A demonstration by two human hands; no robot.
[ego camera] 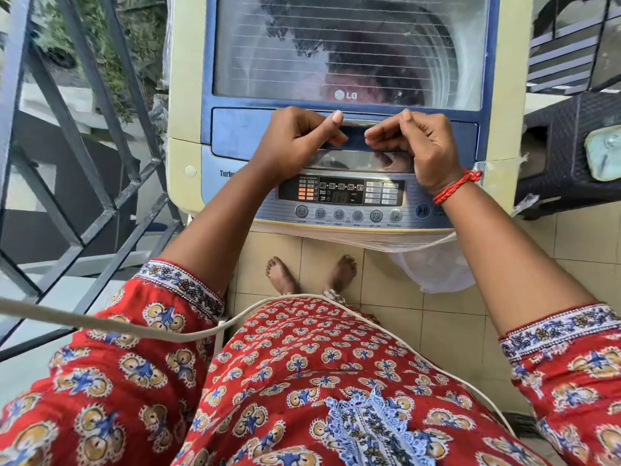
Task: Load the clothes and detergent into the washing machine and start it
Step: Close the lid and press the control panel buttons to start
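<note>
A cream and blue top-loading washing machine (188, 95) stands right in front of me with its clear lid (349, 45) down. The glass shows the drum rings and dark reflections, so I cannot tell whether clothes lie inside. No detergent is in view. My left hand (295, 139) and my right hand (420, 146) sit side by side at the lid handle (356, 127), fingers curled into its recess and thumbs on its top edge. Below them is the control panel (339, 196) with a dark display, a row of round buttons and the start/pause button (421, 210).
A grey metal railing (84, 129) runs close along the left. A dark woven piece of furniture (571, 146) stands at the right of the machine. A clear plastic sheet (433, 264) hangs off the front. A white cable (134, 327) crosses my body above the tiled floor (453, 331).
</note>
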